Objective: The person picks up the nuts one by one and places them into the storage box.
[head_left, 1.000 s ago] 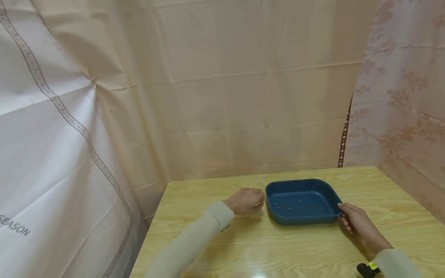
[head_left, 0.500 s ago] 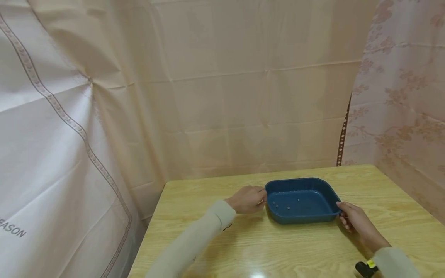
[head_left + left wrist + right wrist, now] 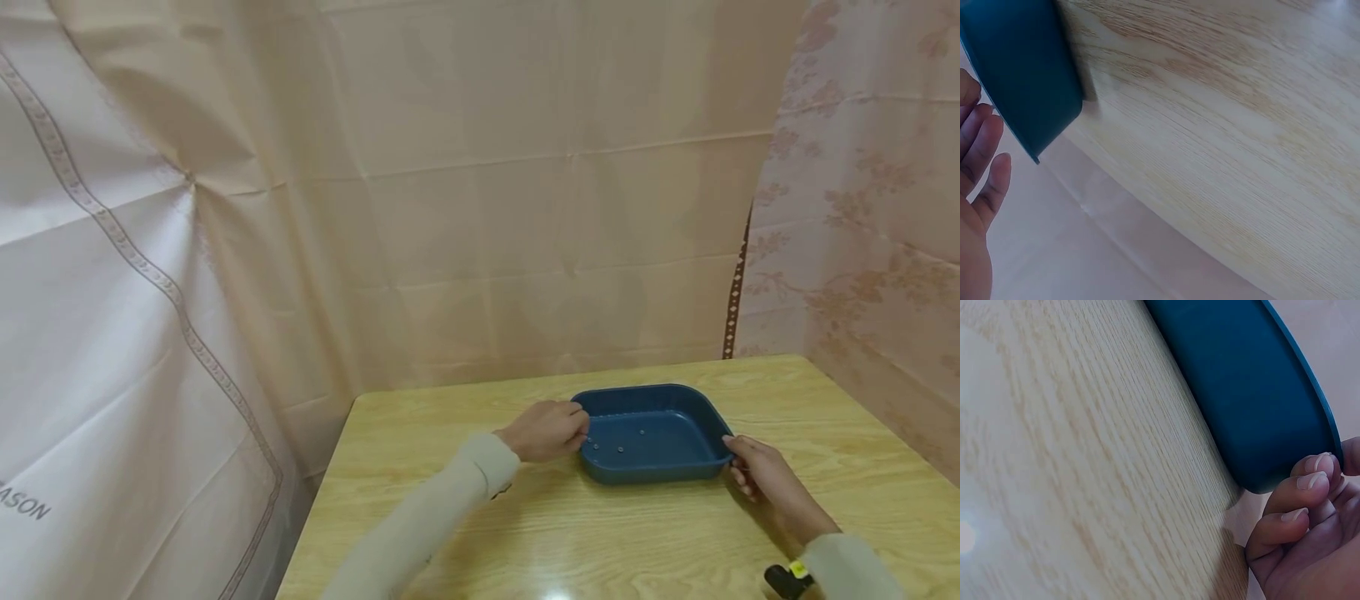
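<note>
A blue rectangular tray [image 3: 660, 473] with rounded corners sits on the wooden table. Several tiny grey ring-shaped pieces [image 3: 620, 450] lie on its floor, most of them toward the left. My right hand [image 3: 761, 471] pinches the tray's rim at the right front corner, the thumb over the edge and curled fingers [image 3: 1297, 494] against the outer wall. My left hand [image 3: 549, 431] is at the tray's left end, fingertips reaching over the rim. Its fingers [image 3: 985, 144] are bent beside the outer wall in the left wrist view; I cannot tell whether they pinch something small.
A black object with a yellow label [image 3: 789, 579] is by the right sleeve at the table's front. Beige cloth [image 3: 525, 250] hangs behind the table [image 3: 450, 542], with patterned cloth [image 3: 885, 208] on the right and white cloth [image 3: 97, 375] on the left.
My left hand has moved right, from beside the tray to overlapping its left rim. The right hand keeps its hold, and the tray stays in place while the view shifts slightly.
</note>
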The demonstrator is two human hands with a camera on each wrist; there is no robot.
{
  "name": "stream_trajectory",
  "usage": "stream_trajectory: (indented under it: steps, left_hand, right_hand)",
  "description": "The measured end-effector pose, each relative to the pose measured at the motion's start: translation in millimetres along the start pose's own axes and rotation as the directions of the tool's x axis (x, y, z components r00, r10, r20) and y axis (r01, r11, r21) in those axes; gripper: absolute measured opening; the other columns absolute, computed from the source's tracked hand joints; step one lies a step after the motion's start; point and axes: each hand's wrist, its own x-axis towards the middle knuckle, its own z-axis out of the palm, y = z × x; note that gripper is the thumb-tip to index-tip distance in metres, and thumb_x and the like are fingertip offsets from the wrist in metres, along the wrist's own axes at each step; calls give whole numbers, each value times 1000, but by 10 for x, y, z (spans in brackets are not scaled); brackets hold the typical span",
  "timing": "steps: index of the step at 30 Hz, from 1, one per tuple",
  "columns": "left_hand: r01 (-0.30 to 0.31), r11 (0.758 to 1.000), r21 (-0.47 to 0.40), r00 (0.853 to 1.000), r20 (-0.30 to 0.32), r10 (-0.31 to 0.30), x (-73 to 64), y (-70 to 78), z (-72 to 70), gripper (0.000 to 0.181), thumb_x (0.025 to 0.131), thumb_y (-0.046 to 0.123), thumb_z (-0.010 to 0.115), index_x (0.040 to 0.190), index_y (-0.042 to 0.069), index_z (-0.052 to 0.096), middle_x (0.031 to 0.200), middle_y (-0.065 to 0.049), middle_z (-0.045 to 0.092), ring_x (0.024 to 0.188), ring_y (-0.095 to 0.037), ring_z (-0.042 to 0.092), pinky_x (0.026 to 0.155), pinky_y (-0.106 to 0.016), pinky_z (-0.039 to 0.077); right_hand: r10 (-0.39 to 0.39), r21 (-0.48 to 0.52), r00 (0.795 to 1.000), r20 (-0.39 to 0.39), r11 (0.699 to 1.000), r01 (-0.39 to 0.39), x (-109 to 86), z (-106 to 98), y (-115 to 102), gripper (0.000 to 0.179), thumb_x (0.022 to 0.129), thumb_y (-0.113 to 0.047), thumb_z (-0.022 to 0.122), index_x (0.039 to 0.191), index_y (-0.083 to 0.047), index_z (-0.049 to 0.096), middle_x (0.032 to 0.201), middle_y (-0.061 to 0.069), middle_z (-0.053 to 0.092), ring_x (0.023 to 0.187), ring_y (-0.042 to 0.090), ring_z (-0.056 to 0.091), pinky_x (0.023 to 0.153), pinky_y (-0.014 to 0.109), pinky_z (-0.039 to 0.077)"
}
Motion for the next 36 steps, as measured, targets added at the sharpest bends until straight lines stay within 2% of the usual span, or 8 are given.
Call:
stream_trajectory:
  steps: [7, 16, 27, 36]
  left_hand:
    - [-41, 999, 32, 999, -27, 42, 34, 52, -25, 8, 105, 21, 62, 103, 18, 69, 95, 8, 62, 82, -3, 56, 76, -14, 47]
    - [-40, 999, 33, 999, -33, 41, 41, 48, 27, 9, 104, 22, 63, 104, 19, 72, 97, 9, 65, 85, -2, 59, 79, -14, 48]
    - [-35, 999, 22, 999, -17, 36, 28, 64, 26, 10, 103, 22, 65, 106, 19, 74, 97, 9, 64, 86, -2, 59, 80, -13, 48]
    - [-26, 1000, 17, 995, -97, 27, -57, -7, 102, 15, 106, 20, 59, 108, 18, 74, 100, 7, 66, 85, -3, 59, 77, -14, 47]
  right_hand:
    - [-17, 13, 1000, 4, 1000, 17, -24, 12, -23, 44, 112, -44, 38, 81, -13, 43, 67, -2, 46, 54, 10, 43, 49, 27, 41]
    - [-42, 1, 999, -13, 999, 42, -24, 12, -30, 45, 112, -42, 38, 79, -12, 44, 65, -2, 46, 53, 10, 43, 49, 27, 41]
    - [-31, 1, 1000, -2, 1000, 31, -16, 12, -6, 46, 112, -44, 38, 80, -12, 44, 66, -2, 47, 54, 10, 43, 50, 28, 41]
    - [-33, -13, 999, -6, 999, 33, -27, 9, -23, 45, 112, -44, 38, 81, -12, 44, 67, -2, 47, 54, 10, 44, 50, 28, 42]
